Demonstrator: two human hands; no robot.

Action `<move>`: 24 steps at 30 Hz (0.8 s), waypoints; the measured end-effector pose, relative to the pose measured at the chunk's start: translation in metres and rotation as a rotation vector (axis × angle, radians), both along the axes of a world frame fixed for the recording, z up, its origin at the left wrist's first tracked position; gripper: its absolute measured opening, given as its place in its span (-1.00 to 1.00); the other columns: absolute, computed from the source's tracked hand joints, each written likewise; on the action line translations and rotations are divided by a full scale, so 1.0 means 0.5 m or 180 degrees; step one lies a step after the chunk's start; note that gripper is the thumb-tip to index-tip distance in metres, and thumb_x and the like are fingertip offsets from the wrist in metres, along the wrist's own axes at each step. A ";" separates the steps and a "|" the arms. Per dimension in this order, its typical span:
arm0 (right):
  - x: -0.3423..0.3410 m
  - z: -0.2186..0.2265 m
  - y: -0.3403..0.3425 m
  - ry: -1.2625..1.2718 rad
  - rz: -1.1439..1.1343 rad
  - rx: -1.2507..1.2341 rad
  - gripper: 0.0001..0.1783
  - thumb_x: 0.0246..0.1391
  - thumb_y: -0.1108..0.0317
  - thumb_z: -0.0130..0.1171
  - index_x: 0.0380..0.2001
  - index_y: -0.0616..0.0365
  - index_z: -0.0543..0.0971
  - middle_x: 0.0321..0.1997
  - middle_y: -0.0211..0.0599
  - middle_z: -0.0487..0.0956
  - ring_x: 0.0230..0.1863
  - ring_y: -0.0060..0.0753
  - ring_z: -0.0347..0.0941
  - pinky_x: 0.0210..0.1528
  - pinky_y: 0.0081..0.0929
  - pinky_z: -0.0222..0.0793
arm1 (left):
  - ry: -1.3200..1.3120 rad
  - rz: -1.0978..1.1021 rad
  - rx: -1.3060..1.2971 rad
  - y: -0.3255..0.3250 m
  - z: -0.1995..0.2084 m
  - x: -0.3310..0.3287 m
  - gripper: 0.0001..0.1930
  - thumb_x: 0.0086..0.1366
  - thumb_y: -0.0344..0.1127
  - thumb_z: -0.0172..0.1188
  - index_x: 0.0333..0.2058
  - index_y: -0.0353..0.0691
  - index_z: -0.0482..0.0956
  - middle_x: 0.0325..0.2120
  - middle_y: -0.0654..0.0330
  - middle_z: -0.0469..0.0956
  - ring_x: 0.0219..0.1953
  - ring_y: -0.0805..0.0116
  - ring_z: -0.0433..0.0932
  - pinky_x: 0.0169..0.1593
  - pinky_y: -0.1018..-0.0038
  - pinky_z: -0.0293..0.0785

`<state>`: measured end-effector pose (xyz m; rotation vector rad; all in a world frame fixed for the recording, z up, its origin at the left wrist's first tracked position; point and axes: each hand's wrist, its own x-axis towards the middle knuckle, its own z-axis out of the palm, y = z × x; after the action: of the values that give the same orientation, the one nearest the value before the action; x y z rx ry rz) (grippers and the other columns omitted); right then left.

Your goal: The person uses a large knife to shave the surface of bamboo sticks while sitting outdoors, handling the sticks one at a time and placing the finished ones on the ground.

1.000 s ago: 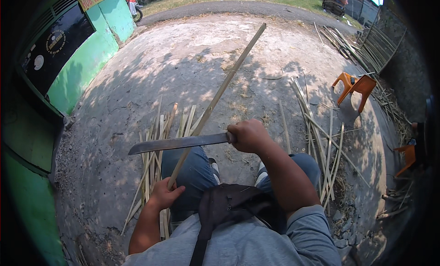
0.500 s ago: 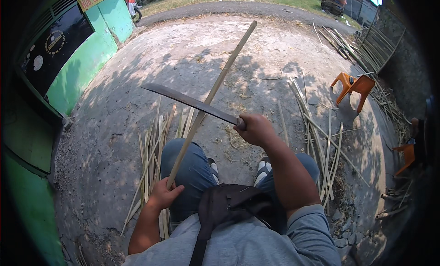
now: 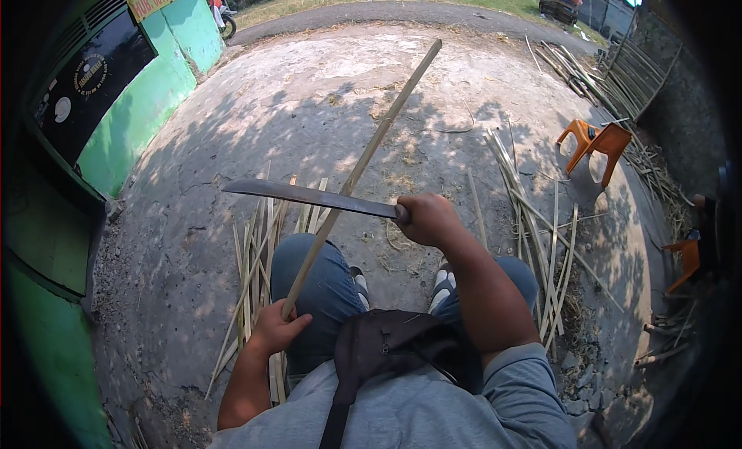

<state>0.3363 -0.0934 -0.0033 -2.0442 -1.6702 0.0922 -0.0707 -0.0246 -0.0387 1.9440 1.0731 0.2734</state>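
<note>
My left hand grips the near end of a long pale bamboo strip that slants up and away to the right, over my left knee. My right hand holds the handle of a long dark machete. Its blade points left and crosses the strip at about mid-length. I cannot tell whether the blade touches the strip. I sit with blue-jeaned knees and a black bag strap across my grey shirt.
Split bamboo strips lie on the ground by my left leg and in a longer pile to my right. An orange plastic chair stands at right, another further right. A green wall is at left, stacked poles at back right.
The machete rose from a low, level position over my knee to a raised tilt half a second ago, and has come back down to lie nearly level across the strip. My left hand stayed put.
</note>
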 end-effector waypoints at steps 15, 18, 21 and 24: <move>-0.034 0.005 0.004 -0.0364 0.0392 -0.0234 -0.83 0.12 0.19 0.20 -0.41 0.00 0.64 -0.46 -0.14 0.67 -0.32 0.09 0.66 -0.26 0.06 0.54 | 0.0042 0.0116 -0.0126 -0.004 0.006 0.008 -0.58 0.21 -0.10 0.55 -0.48 -0.18 0.45 -0.63 0.33 0.44 -0.53 0.52 0.37 -0.43 0.42 0.36; -0.023 0.003 -0.001 -0.0458 0.0369 -0.0134 -0.83 0.13 0.21 0.19 -0.43 0.02 0.63 -0.51 -0.12 0.63 -0.37 0.12 0.63 -0.29 0.08 0.52 | 0.0091 0.0043 -0.0049 -0.004 0.009 0.009 -0.58 0.20 -0.09 0.55 -0.48 -0.18 0.46 -0.63 0.33 0.44 -0.53 0.52 0.38 -0.42 0.41 0.37; -0.012 0.008 -0.001 -0.0431 0.0310 -0.0112 -0.84 0.12 0.20 0.21 -0.43 0.01 0.64 -0.50 -0.11 0.63 -0.36 0.12 0.63 -0.28 0.06 0.53 | 0.0087 0.0025 -0.0016 -0.006 0.008 0.006 -0.57 0.19 -0.08 0.55 -0.48 -0.19 0.46 -0.63 0.32 0.45 -0.53 0.51 0.39 -0.43 0.41 0.37; 0.009 0.004 -0.005 -0.0294 0.0097 -0.0123 -0.85 0.08 0.18 0.25 -0.40 -0.02 0.66 -0.43 -0.12 0.67 -0.29 0.09 0.66 -0.22 0.01 0.57 | 0.0035 0.0016 -0.0020 -0.003 0.003 0.003 -0.57 0.19 -0.07 0.55 -0.47 -0.19 0.47 -0.63 0.31 0.45 -0.53 0.51 0.38 -0.43 0.41 0.37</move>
<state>0.3409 -0.0959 -0.0013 -2.0805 -1.7684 0.0413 -0.0692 -0.0261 -0.0371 1.9394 1.0849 0.2622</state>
